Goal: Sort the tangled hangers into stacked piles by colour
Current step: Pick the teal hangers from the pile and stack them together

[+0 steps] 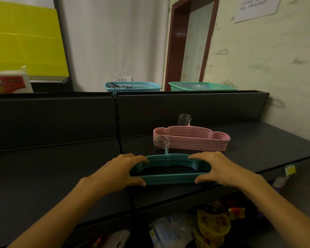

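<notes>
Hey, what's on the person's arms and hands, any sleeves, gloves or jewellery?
Nothing is worn. The left hand and right hand are bare, with no gloves, rings or watch, and both forearms are uncovered right to the bottom edge of the picture, so no sleeve shows.

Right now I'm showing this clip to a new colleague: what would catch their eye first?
Two hands, left hand and right hand, grip the ends of a teal hanger stack at the dark shelf's front edge. Behind it lies a neat pink hanger stack, metal hooks up.

Pink hanger stack (191,138) blocks behind; dark shelf top (52,167) open leftward.
</notes>
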`<control>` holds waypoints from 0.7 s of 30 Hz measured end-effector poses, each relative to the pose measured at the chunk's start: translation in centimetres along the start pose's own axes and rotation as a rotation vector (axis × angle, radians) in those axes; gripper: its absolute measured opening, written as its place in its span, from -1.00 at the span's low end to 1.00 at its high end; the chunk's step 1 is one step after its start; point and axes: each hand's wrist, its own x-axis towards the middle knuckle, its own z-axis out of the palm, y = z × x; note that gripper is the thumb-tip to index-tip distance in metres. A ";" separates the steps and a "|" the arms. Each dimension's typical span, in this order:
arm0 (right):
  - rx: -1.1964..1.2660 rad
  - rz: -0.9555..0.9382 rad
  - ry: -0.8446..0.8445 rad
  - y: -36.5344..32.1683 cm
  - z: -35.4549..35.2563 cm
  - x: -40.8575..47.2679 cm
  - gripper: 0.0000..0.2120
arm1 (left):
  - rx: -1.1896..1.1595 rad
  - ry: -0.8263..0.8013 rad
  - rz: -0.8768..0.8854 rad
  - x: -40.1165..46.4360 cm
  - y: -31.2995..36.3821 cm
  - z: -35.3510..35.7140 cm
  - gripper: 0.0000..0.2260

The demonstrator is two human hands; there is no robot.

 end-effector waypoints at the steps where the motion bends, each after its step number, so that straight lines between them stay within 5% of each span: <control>1: -0.015 -0.001 -0.008 -0.1 -0.1 0.0 -0.27 | 0.011 -0.014 0.008 0.1 0.0 0.0 -0.50; 21: -0.157 0.052 -0.062 -1.1 -0.6 0.4 -0.30 | 0.150 -0.052 0.064 1.1 -0.6 -0.2 -0.53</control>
